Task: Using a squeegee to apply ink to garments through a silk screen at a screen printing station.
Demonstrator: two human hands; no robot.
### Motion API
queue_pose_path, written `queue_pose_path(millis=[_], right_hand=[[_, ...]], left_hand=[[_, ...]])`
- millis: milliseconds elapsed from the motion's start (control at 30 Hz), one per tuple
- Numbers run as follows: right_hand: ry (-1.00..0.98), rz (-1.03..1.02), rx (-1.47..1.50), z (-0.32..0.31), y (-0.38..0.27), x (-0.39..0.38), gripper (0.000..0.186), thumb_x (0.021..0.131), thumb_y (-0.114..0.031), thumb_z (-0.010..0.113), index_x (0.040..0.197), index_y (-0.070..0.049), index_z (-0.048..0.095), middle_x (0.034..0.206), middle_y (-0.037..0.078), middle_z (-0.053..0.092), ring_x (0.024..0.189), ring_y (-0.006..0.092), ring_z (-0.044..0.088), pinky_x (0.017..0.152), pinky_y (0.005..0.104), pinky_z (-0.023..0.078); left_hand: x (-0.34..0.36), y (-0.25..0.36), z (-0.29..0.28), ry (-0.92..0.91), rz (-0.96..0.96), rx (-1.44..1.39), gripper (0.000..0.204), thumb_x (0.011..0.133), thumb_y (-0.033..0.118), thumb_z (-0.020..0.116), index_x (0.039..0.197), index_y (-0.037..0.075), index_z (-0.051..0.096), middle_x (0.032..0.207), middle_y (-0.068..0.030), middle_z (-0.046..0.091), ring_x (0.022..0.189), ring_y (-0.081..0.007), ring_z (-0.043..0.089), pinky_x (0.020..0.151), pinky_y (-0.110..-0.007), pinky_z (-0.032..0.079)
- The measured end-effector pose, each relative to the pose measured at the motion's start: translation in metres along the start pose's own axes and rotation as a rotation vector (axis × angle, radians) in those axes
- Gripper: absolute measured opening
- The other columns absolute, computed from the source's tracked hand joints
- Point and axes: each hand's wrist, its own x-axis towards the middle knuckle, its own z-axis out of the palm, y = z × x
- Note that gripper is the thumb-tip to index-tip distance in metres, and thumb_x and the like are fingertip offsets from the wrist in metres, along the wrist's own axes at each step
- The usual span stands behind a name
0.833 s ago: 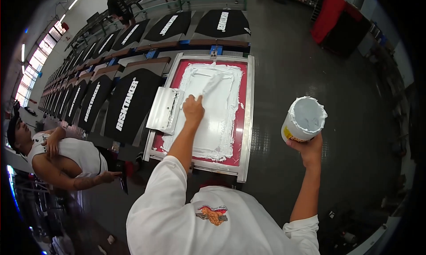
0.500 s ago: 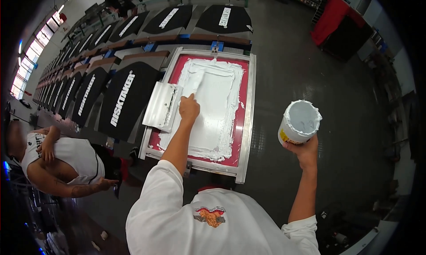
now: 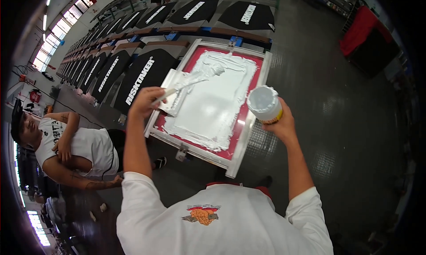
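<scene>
My left hand is closed on the pale handle of an ink spatula, just left of a screen-printing frame. The spatula's far end carries a lump of thick white ink over the upper part of the screen. My right hand grips a white tub with a yellow label, close to the frame's right rail. White ink coats the tub's rim and inner wall. A wide metal squeegee lies across the frame's left side. White ink is spread over the mesh, leaving a red border.
Rows of black fabric pieces with white lettering lie on boards to the left and beyond. A person in a white sleeveless top stands at left. A red cloth covers a dark box at far right.
My left hand has moved left and back from over the screen, the spatula now slanting across it. My right hand has brought the tub left and up, nearer the frame. The whole view has shifted.
</scene>
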Motion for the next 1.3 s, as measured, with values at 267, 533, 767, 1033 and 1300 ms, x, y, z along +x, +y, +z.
queue_pose_path(millis=[267, 533, 767, 1033, 1300], right_hand=[[-0.008, -0.026, -0.094, -0.103, 0.089, 0.021, 0.103, 0.039, -0.006, 0.088, 0.131, -0.014, 0.043, 0.127, 0.014, 0.048, 0.121, 0.036, 0.042, 0.101, 0.0455, 0.037], [0.156, -0.051, -0.179, -0.24, 0.142, 0.035, 0.102, 0.04, -0.007, 0.087, 0.131, -0.013, 0.042, 0.127, 0.013, 0.047, 0.121, 0.0358, 0.041, 0.102, 0.0454, 0.035], [0.285, -0.085, -0.114, -0.34, 0.219, 0.066, 0.102, 0.041, -0.008, 0.088, 0.132, -0.014, 0.043, 0.13, 0.011, 0.047, 0.122, 0.0315, 0.043, 0.103, 0.0394, 0.037], [0.443, 0.236, 0.02, -0.469, 0.349, 0.109, 0.1, 0.046, -0.01, 0.09, 0.133, -0.004, 0.04, 0.13, 0.014, 0.049, 0.121, 0.027, 0.047, 0.101, 0.037, 0.04], [0.811, 0.305, 0.161, -0.577, 0.389, 0.123, 0.091, 0.047, -0.004, 0.088, 0.126, -0.005, 0.044, 0.118, 0.01, 0.054, 0.112, 0.0227, 0.052, 0.094, 0.0368, 0.045]], left_hand=[[-0.013, 0.133, 0.187, -0.25, -0.054, 0.356, 0.022, 0.082, 0.012, 0.064, 0.095, -0.006, 0.065, 0.065, -0.0105, 0.063, 0.04, -0.0066, 0.047, 0.035, -0.016, 0.03], [0.077, 0.16, 0.453, -0.56, -0.018, 0.866, 0.021, 0.081, 0.012, 0.062, 0.095, -0.004, 0.068, 0.068, -0.0096, 0.065, 0.048, -0.0103, 0.054, 0.041, -0.021, 0.038], [0.135, 0.139, 0.611, -0.755, 0.146, 0.817, 0.057, 0.084, 0.034, 0.067, 0.123, -0.006, 0.053, 0.082, -0.0135, 0.068, 0.069, -0.0139, 0.065, 0.065, -0.027, 0.053], [0.343, 0.098, 0.669, -0.703, 0.122, 0.604, 0.058, 0.079, 0.028, 0.074, 0.123, -0.002, 0.054, 0.108, -0.0179, 0.063, 0.092, -0.0196, 0.062, 0.078, -0.031, 0.052], [0.467, 0.172, 0.829, -1.022, 0.208, 0.731, 0.046, 0.081, 0.021, 0.072, 0.117, -0.004, 0.058, 0.104, -0.0123, 0.065, 0.097, -0.0178, 0.061, 0.085, -0.03, 0.049]])
